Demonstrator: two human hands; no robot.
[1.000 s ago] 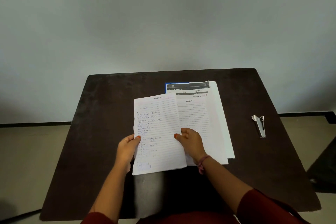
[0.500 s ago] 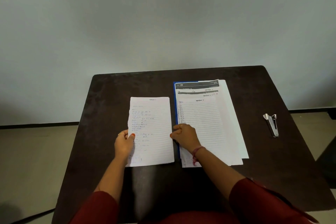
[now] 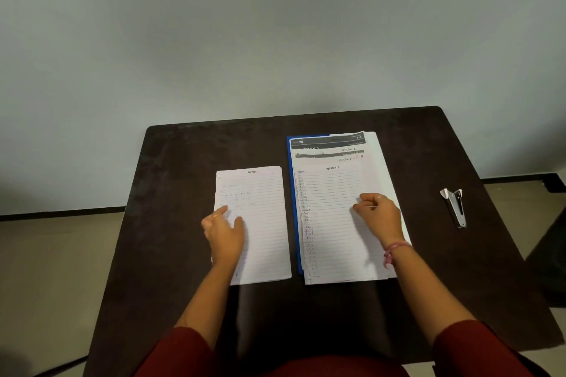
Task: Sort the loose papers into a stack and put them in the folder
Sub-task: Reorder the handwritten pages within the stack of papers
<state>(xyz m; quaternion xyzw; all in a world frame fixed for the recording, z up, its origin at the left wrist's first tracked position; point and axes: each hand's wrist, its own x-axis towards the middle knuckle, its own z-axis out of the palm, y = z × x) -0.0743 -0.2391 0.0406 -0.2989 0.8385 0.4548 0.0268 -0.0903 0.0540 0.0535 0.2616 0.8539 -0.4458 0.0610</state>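
Observation:
A handwritten lined sheet (image 3: 263,223) lies flat on the dark table (image 3: 183,193), left of centre. My left hand (image 3: 225,234) rests on its left part with relaxed fingers. To the right, a pile of loose papers (image 3: 330,217) lies on a blue folder (image 3: 293,199), of which only the left and top edges show. A lined sheet tops the pile, with printed pages with dark headers peeking out beyond it. My right hand (image 3: 379,217) sits on the pile's right side, its fingers curled and pinching the top sheet's right edge.
A small metal staple remover (image 3: 455,206) lies near the table's right edge. A grey wall stands just behind the table, and floor shows on both sides. My red sleeves are at the near edge.
The sheet I held up in both hands has been laid flat on the left. My left hand now rests on it, and my right hand has moved rightward across the pile.

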